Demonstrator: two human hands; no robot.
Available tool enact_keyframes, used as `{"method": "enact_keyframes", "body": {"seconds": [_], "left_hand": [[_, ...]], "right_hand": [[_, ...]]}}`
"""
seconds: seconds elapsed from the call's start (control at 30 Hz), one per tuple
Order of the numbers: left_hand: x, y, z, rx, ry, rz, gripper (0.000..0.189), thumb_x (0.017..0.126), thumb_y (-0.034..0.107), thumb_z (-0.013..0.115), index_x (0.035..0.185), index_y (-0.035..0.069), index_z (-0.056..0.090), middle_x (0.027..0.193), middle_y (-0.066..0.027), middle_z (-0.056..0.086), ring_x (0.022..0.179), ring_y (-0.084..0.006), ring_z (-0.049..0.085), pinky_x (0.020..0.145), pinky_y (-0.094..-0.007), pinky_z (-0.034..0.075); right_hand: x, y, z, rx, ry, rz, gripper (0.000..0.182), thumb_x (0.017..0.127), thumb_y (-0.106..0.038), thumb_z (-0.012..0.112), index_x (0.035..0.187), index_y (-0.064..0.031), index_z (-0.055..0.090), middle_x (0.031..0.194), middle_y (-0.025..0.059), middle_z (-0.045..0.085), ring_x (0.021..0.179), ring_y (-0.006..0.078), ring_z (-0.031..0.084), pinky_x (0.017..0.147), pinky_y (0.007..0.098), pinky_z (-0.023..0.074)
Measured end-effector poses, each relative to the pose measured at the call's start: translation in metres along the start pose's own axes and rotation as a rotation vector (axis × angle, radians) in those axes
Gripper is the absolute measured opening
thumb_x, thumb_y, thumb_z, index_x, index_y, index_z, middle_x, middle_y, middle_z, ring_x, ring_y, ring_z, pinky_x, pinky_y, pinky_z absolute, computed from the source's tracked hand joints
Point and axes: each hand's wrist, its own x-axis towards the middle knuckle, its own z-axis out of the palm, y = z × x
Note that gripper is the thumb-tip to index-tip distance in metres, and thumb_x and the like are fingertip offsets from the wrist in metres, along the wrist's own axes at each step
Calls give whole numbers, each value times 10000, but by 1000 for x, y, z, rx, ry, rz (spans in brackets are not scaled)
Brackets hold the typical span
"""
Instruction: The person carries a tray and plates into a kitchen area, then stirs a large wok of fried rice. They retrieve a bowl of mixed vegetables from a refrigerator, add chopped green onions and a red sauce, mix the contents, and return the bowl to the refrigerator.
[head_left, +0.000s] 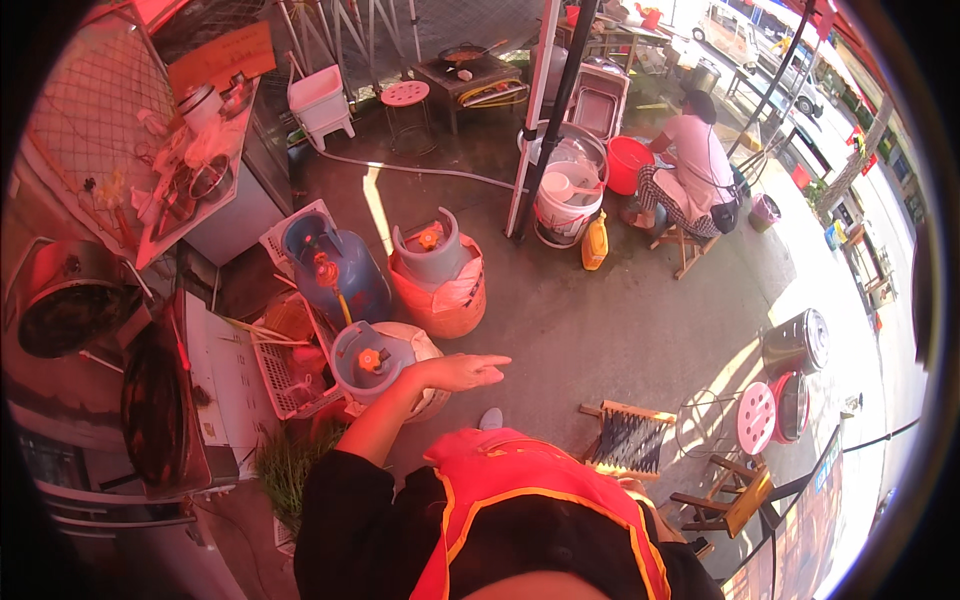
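Note:
My left hand is held out in front of me with its fingers extended and nothing in it. In the picture it overlaps the edge of a grey gas cylinder with an orange valve knob; whether they touch I cannot tell. Just beyond stand a blue gas cylinder with a hose on its valve and another grey cylinder in an orange wrapping. My right hand is out of view; only a bit of forearm shows beside my red apron with its yellow-orange trim.
A wok and a large pot are at the left, near a white plastic crate. Folding stools stand at the right. Farther off, a person sits beside a red basin, a white bucket and a yellow jug.

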Motion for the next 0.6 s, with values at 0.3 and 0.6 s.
{"method": "enact_keyframes", "body": {"seconds": [0.3,0.6], "left_hand": [[72,62,-112,-294,175,346,339,844,244,577,1103,27,545,996,-126,608,953,-252,573,805,-331,446],[83,144,-213,103,749,852,92,698,39,650,788,26,634,795,-124,643,668,-220,614,525,-250,429]], "right_hand": [[61,-173,-6,-259,64,52,262,792,-100,586,1021,26,578,777,62,622,632,116,574,528,255,457],[204,-318,-78,-292,28,69,229,797,-155,572,988,-32,587,757,45,614,579,124,558,488,257,441]]}}
